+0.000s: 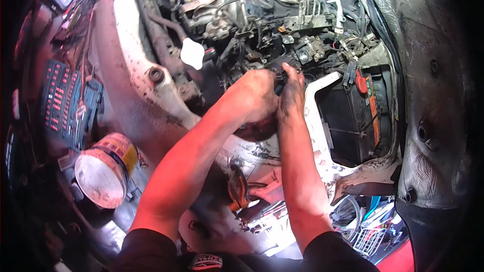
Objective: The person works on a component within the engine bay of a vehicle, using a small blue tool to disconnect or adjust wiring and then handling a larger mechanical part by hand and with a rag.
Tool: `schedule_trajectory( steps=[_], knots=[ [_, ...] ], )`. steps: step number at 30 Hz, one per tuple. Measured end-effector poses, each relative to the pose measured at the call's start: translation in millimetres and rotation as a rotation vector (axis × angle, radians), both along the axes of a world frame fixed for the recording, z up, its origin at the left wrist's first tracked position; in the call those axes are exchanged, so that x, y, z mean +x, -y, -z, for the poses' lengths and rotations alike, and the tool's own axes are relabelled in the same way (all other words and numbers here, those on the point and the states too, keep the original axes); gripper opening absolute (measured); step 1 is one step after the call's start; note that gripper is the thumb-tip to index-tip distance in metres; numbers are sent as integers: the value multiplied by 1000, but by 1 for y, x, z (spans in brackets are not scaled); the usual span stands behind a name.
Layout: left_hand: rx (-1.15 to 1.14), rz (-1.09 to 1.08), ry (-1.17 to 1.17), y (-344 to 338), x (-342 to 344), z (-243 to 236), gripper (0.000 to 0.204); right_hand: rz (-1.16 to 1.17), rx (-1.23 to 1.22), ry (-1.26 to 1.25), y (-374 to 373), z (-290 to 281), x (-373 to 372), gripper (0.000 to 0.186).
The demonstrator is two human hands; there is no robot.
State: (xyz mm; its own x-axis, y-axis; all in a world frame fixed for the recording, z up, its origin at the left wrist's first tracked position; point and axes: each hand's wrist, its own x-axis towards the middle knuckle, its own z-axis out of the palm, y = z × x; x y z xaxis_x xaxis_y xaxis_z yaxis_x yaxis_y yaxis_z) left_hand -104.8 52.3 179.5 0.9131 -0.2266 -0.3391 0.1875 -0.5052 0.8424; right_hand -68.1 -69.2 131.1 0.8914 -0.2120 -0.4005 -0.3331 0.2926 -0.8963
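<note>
Both my hands reach into an open engine bay, close together at its near side. My left hand (256,89) is curled into a fist, its knuckles up; whatever is inside the fingers is hidden. Right beside it, my right hand (292,93) stands edge-on, smeared with dark grime, its fingers bent toward the left hand. What they grip cannot be made out. Just beyond the fingertips lie dark parts of the engine (217,15), with hoses and wiring over it. A black battery (345,116) with a red terminal cover sits to the right of my right hand.
A pale reservoir (192,53) stands left of the hands. Orange-handled pliers (238,194) lie below my forearms on the front of the car. Further left are a socket set (65,100) in its case and a white bucket (103,176). The raised hood (428,90) borders the right.
</note>
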Motion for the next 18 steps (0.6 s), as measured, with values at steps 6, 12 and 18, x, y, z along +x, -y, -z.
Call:
schedule_trajectory(
  steps=[6, 12, 18],
  knots=[
    [-49, -152, 139, 0, -109, -11, 27, -72, 136, 2, -18, -40, -93, 64],
    [-130, -391, 152, 13, -224, -18, 35, -133, 64, -25, -21, -55, -171, 59],
    [-132, -415, 84, 41, -317, -6, 38, -306, -413, 533, 27, -34, -220, 66]
  ],
)
